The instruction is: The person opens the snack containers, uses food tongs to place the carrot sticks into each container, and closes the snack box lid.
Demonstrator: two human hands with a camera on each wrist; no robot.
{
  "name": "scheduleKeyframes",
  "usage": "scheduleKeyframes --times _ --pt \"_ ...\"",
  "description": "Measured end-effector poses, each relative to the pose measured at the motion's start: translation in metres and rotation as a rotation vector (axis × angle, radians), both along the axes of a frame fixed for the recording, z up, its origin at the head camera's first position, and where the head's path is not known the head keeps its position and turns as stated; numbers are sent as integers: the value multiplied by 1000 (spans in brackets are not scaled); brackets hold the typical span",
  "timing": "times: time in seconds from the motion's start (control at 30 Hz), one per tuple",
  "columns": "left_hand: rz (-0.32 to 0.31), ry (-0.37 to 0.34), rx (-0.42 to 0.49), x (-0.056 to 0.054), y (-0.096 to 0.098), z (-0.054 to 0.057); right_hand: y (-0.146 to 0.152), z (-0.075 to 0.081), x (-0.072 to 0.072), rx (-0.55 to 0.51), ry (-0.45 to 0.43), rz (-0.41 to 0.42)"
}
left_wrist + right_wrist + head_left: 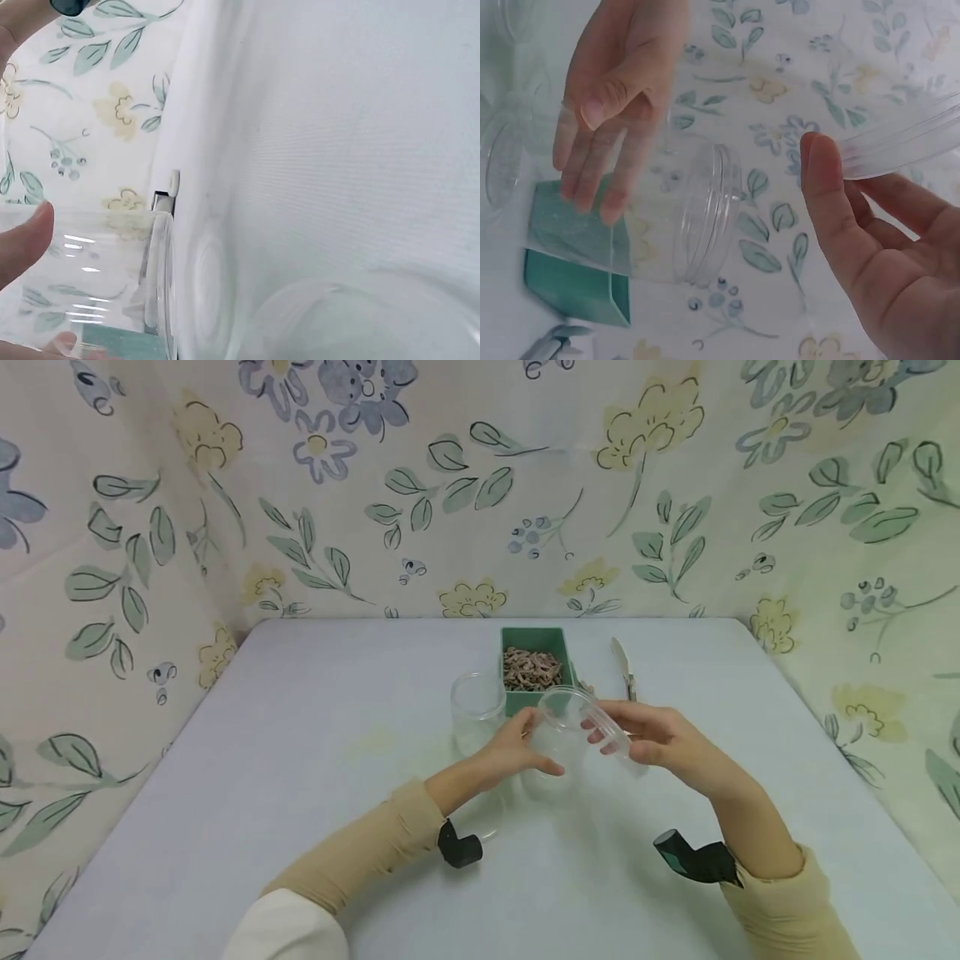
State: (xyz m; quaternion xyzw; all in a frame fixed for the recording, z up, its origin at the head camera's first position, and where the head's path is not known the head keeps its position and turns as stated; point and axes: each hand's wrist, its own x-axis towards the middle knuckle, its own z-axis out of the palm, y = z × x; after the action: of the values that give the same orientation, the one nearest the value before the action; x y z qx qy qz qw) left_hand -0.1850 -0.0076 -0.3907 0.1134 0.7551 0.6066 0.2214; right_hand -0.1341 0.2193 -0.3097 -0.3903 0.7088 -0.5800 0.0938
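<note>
Just in front of the green box [521, 702], a little to its right, we see a clear jar [561, 745] with an open rim. The left hand [512, 752] is around its side, fingers and thumb parted across the wall and holding it; we cannot tell how firmly. Farther right of the box and nearer to us, the right hand [670, 743] grips a clear lid [609, 728] by its edge between thumb and fingers. The lid is tilted and apart from the jar's rim.

Left of the box, near its front corner, we find a second clear jar [477, 706], upright. Well in front of the box, a clear round piece [491, 818] lies on the bench [315, 752], partly behind the left forearm. Small brown pieces [531, 668] fill the box itself, and a knife-like tool [622, 662] lies to its right.
</note>
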Motion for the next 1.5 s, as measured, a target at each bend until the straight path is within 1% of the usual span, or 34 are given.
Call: scheduleKeyframes --times 0.1,0.17,0.2,0.27,0.37,0.43,0.5,0.57,0.67,0.83,0.93,1.07,1.17,1.23,1.4,1.5 --pt "19 74 -85 0 4 -5 -5 -4 8 155 15 -52" --pt "45 115 -117 0 7 -8 -9 -6 12 278 38 -68" --pt "61 130 -126 1 8 -9 -10 -7 14 327 44 -57" --pt "94 150 -138 2 10 -11 -14 -11 14 409 98 -10" --pt "131 153 -136 3 12 -11 -18 -19 12 500 167 78" --pt "145 155 -146 4 13 -10 -21 -24 9 575 224 105" --pt "156 153 -151 3 14 -11 -25 -30 7 661 241 114" --pt "164 154 -155 2 16 -11 -30 -36 5 734 232 116" --pt "174 147 -144 -1 18 -11 -38 -44 4 815 231 88" --pt "181 135 -132 -4 20 -9 -53 -58 5 920 237 -8" --pt "178 142 -144 -4 20 -10 -58 -64 6 962 242 -34" --pt "167 154 -162 -5 21 -11 -60 -71 5 962 285 -55" --pt "162 162 -170 -6 23 -11 -60 -75 5 956 294 -72" --pt "159 159 -178 -7 23 -10 -59 -76 4 960 271 -78" --pt "151 96 -235 -8 18 -13 -58 -73 5 992 156 -93" --pt "129 102 -281 -4 11 -12 -56 -66 9 1003 107 -98"
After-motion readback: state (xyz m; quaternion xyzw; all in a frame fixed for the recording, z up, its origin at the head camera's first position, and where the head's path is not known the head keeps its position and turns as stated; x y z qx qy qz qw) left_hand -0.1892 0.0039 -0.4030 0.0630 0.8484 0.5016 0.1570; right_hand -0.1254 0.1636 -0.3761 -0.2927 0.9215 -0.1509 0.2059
